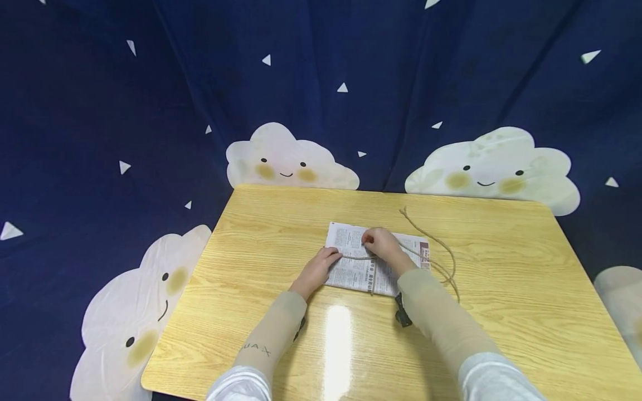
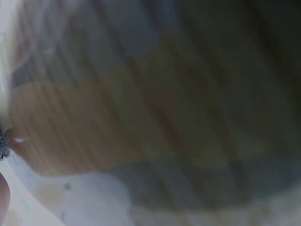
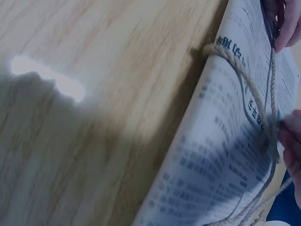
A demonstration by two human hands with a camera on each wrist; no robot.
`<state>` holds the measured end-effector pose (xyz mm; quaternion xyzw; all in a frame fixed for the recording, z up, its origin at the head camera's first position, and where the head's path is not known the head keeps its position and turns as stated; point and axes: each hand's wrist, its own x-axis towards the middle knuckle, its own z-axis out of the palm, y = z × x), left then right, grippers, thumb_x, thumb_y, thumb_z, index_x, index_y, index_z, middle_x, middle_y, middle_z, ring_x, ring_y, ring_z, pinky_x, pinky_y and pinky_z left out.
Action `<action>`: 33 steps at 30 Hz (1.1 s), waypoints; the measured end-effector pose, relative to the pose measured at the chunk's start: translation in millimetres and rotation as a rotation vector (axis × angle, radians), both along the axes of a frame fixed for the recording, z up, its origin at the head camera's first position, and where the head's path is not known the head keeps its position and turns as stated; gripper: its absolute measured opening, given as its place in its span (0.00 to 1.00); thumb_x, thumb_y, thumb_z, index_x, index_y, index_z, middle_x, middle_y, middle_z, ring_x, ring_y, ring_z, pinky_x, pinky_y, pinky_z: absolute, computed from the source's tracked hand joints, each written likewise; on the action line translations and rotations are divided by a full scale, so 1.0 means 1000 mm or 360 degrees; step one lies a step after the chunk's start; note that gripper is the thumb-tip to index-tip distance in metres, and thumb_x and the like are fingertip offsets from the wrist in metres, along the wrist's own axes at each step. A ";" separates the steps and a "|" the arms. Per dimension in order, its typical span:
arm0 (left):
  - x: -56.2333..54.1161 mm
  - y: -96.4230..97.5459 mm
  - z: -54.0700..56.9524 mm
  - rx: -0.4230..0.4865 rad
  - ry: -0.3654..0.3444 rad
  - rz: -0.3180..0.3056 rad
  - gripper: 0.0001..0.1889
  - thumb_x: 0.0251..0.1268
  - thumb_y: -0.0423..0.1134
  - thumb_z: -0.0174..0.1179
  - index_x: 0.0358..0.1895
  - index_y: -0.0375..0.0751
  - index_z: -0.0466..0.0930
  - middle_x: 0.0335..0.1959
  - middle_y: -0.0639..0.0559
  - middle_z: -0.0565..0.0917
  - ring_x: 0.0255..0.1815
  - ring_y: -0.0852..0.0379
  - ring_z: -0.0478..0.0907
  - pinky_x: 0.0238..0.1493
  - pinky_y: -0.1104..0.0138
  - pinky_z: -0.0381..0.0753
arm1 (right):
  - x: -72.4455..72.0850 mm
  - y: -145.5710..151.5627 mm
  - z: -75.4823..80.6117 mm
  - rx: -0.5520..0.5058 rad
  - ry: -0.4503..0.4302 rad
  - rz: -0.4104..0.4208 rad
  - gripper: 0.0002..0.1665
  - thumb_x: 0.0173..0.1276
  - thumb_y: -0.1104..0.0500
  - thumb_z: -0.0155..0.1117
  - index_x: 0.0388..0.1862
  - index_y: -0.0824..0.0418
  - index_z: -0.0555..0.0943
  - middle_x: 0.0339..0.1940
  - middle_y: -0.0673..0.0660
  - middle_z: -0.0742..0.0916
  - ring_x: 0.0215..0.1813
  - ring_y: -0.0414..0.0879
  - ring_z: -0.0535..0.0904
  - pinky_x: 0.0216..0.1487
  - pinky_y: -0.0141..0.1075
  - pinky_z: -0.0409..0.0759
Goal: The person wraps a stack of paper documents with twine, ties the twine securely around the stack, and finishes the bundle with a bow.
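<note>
Pale wood-grain table (image 1: 273, 225); folded white printed newspaper (image 1: 351, 275) flat on it.
My left hand (image 1: 317, 268), at the newspaper's left edge, and my right hand (image 1: 384, 243), over its middle, both pinch tan twisted-fibre cord (image 3: 226, 52); loose length curls past the right edge.

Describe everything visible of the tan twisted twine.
The tan twisted twine, thin and fibrous, wraps over the near edge of the folded printed newspaper, its strands crossing on top. Loose lengths curve onto the light wooden table at right, one end toward the far side. The left hand holds it near the newspaper's left edge; the right hand seems to pinch it by the crossing.
</note>
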<state>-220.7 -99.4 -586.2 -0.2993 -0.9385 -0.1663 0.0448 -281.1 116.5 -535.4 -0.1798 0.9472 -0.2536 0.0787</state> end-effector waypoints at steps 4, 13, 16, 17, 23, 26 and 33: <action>0.000 0.001 0.001 -0.0008 -0.0010 0.0000 0.25 0.54 0.19 0.51 0.58 0.37 0.72 0.57 0.47 0.71 0.61 0.51 0.65 0.65 0.65 0.61 | -0.001 0.004 0.003 0.0071 -0.0173 0.0109 0.08 0.62 0.66 0.59 0.39 0.62 0.82 0.29 0.54 0.82 0.31 0.46 0.75 0.34 0.40 0.75; -0.001 0.001 0.002 -0.0013 -0.0036 0.0014 0.27 0.52 0.18 0.51 0.59 0.36 0.71 0.58 0.46 0.71 0.61 0.51 0.65 0.66 0.65 0.60 | -0.004 0.006 0.008 0.0184 -0.0298 0.0291 0.05 0.57 0.66 0.65 0.22 0.61 0.81 0.22 0.51 0.81 0.26 0.43 0.72 0.30 0.34 0.74; -0.001 0.001 0.002 -0.0016 -0.0035 0.0015 0.26 0.54 0.19 0.51 0.59 0.37 0.71 0.58 0.46 0.71 0.61 0.51 0.65 0.66 0.65 0.60 | -0.003 0.006 0.010 0.0249 -0.0325 0.0361 0.08 0.58 0.65 0.64 0.20 0.60 0.81 0.19 0.50 0.80 0.24 0.41 0.71 0.28 0.32 0.72; -0.001 0.001 0.002 -0.0021 -0.0034 0.0014 0.26 0.54 0.19 0.51 0.59 0.37 0.71 0.58 0.46 0.71 0.61 0.51 0.65 0.66 0.65 0.60 | -0.002 0.006 0.010 0.0270 -0.0329 0.0384 0.08 0.58 0.65 0.63 0.20 0.60 0.81 0.19 0.50 0.79 0.23 0.41 0.70 0.27 0.32 0.71; -0.001 0.000 0.001 -0.0030 -0.0015 0.0011 0.26 0.54 0.19 0.50 0.59 0.37 0.71 0.57 0.47 0.71 0.61 0.51 0.65 0.65 0.64 0.61 | 0.003 0.006 0.013 0.0364 -0.0353 0.0441 0.08 0.62 0.63 0.59 0.25 0.62 0.82 0.20 0.51 0.80 0.23 0.42 0.71 0.27 0.32 0.72; -0.001 0.000 0.000 -0.0025 -0.0011 0.0013 0.26 0.54 0.19 0.51 0.59 0.37 0.72 0.57 0.47 0.71 0.61 0.51 0.65 0.65 0.65 0.61 | 0.005 0.007 0.014 0.0355 -0.0385 0.0439 0.10 0.65 0.61 0.57 0.30 0.64 0.83 0.22 0.52 0.81 0.23 0.42 0.72 0.27 0.33 0.73; -0.002 0.000 0.000 -0.0019 -0.0011 0.0017 0.22 0.60 0.22 0.49 0.58 0.38 0.72 0.57 0.47 0.71 0.61 0.52 0.65 0.65 0.65 0.61 | 0.006 0.021 0.019 -0.0129 -0.0133 0.0224 0.14 0.70 0.63 0.48 0.43 0.68 0.80 0.37 0.61 0.82 0.32 0.47 0.74 0.32 0.39 0.75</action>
